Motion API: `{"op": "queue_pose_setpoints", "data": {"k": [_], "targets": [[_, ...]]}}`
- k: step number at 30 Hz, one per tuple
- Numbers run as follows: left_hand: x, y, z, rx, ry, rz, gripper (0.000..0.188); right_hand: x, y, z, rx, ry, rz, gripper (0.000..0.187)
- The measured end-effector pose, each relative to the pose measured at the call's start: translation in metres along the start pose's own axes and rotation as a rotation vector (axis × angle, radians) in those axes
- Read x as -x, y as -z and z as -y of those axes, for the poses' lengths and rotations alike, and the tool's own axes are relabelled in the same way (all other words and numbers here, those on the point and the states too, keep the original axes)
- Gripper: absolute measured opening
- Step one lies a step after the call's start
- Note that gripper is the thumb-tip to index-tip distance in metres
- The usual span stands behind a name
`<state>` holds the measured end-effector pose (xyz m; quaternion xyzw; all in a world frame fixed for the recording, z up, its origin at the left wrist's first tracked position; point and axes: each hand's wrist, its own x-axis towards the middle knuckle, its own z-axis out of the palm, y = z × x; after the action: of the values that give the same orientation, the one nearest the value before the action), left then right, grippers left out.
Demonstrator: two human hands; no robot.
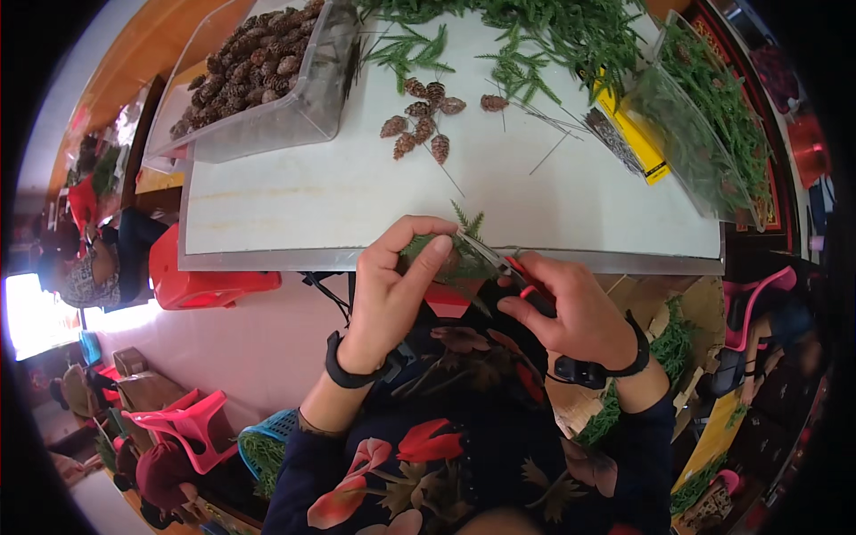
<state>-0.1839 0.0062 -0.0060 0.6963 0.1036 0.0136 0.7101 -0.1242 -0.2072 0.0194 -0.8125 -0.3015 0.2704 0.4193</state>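
My left hand (392, 281) is closed in a pinch on a green artificial pine sprig (467, 219) at the table's front edge. Its leafy tip sticks up past the fingers, and a brownish shape, perhaps a pine cone, shows dimly beneath them. Wrapped round the red and black handles of long-nosed pliers (482, 251) is my right hand (575, 308). The silver jaws reach across to the sprig beside my left fingertips; whether they grip a wire there I cannot tell. Past my hands, several pine cones (422, 110) with thin wire stems lie on the white table (294, 209).
A clear bin (312, 111) heaped with pine cones stands back left. Green sprigs (571, 40) are piled at the back. At right are loose wires (611, 143), a yellow package (629, 134) and a clear bin of greenery (713, 116). A red stool (201, 276) stands left; other people sit nearby.
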Motion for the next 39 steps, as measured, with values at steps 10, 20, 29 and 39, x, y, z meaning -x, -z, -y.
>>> {"op": "queue_pose_setpoints", "data": {"k": [10, 20, 29, 39], "targets": [[0.004, 0.017, 0.011, 0.449, 0.193, 0.022, 0.015, -0.024, -0.003, 0.001, 0.035, 0.089, 0.093, 0.036], [0.008, 0.047, 0.009, 0.748, 0.345, 0.326, 0.018, -0.05, 0.019, 0.006, 0.317, 0.503, 0.13, 0.042], [0.006, 0.041, 0.01, 0.794, 0.347, 0.298, 0.015, -0.052, 0.012, -0.004, 0.32, 0.488, 0.14, 0.037], [-0.002, 0.024, 0.012, 0.237, 0.077, -0.008, 0.016, -0.049, 0.011, -0.01, 0.154, 0.262, 0.067, 0.036]]}}
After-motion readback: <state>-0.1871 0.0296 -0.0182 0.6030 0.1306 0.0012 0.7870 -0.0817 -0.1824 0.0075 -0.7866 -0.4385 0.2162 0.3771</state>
